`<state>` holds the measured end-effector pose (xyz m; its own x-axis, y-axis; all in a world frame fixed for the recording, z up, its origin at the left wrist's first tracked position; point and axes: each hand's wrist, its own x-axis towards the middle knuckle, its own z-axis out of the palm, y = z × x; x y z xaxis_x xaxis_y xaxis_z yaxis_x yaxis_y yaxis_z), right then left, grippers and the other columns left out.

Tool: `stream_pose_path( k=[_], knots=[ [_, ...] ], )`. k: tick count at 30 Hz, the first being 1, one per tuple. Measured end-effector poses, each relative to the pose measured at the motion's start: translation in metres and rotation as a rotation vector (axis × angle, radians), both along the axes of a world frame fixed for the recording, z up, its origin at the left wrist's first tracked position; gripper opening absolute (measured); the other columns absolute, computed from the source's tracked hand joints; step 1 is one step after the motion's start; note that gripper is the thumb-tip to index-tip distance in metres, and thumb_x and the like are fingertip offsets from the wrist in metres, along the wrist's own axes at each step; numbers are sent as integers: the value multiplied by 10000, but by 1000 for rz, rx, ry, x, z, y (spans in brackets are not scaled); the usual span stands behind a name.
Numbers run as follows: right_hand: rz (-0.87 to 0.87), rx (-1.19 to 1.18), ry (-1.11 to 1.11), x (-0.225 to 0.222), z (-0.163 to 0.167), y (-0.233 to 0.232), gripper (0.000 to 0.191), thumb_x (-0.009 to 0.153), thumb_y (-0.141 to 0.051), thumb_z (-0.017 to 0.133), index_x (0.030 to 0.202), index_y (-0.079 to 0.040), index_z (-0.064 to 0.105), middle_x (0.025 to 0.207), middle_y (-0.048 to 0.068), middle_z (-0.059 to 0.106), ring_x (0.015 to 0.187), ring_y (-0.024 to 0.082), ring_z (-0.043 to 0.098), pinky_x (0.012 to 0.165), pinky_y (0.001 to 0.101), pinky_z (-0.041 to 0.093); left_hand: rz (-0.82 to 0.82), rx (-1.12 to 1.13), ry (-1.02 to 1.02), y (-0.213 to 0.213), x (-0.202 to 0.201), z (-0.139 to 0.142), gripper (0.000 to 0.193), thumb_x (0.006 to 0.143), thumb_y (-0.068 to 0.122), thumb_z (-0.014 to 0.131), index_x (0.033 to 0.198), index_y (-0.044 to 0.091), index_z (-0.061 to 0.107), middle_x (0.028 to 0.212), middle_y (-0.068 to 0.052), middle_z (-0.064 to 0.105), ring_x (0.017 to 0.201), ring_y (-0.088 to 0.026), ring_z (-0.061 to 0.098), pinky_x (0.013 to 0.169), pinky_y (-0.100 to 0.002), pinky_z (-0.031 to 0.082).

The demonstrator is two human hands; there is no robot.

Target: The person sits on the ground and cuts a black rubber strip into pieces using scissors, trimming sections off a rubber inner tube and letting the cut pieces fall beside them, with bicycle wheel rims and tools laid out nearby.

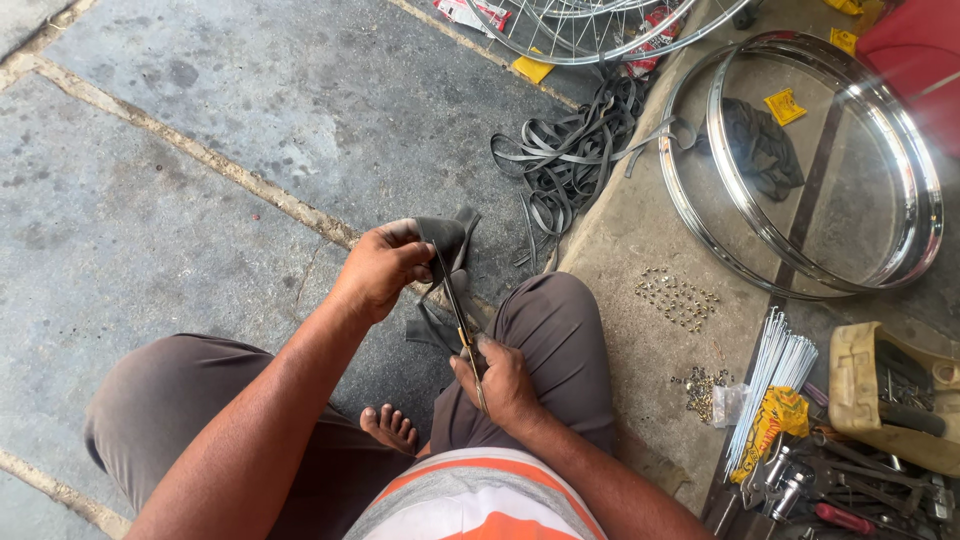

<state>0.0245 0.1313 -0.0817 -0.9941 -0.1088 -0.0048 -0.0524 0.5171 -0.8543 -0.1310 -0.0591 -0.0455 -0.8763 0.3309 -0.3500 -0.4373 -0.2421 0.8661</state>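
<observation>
My left hand point(380, 268) pinches a flat piece of black rubber tube point(446, 243), held up over my knees. My right hand point(503, 385) grips the handles of a pair of scissors point(458, 318). The thin blades run up from that hand into the rubber, right beside my left thumb. A loose end of the rubber hangs down below the blades. I sit on the stone floor with my bare foot point(389, 427) tucked between my legs.
A heap of black rubber strips point(570, 150) lies ahead. Two shiny wheel rims point(905, 175) rest on the raised slab at right, with a spoked wheel point(590, 25) beyond. Spoke nipples point(678, 297), a bundle of spokes point(770, 375) and a tool box point(880, 400) are close by.
</observation>
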Motion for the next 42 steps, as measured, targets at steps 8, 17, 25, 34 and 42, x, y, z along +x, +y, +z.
stream_pose_path(
  k=[8,17,25,34,42],
  knots=[
    [7,-37,-26,-2,3,1,252,912,-233,769,878,-17,642,680,100,691,626,209,724,596,343,565,-104,-161,-21,8,8,16,447,886,-42,661,1328,21,642,1064,-125,741,824,-167,707,742,-301,624],
    [-5,-16,18,1,-2,1,234,922,-207,756,839,-20,643,683,102,698,630,203,733,579,344,567,17,-7,-60,3,3,4,284,925,-17,654,1205,-44,695,1045,-139,734,871,-164,715,760,-294,634],
    [16,-72,42,-1,2,2,254,913,-232,774,877,-15,649,720,109,703,684,226,734,640,357,572,-89,-31,-36,8,10,7,416,879,-84,654,1280,23,676,979,-87,673,802,-159,679,684,-269,593],
    [-2,-31,13,0,-1,1,222,924,-197,752,862,-15,642,679,98,696,620,210,737,563,337,564,-6,-62,-127,6,7,8,405,895,-65,640,1287,35,676,1041,-114,715,816,-143,665,712,-267,594],
    [32,-36,54,0,0,1,271,911,-250,780,880,-14,651,720,115,700,681,228,733,628,358,571,-49,-28,-73,4,7,10,421,889,-85,637,1301,-2,645,1036,-100,668,826,-149,690,740,-299,628]
  ],
)
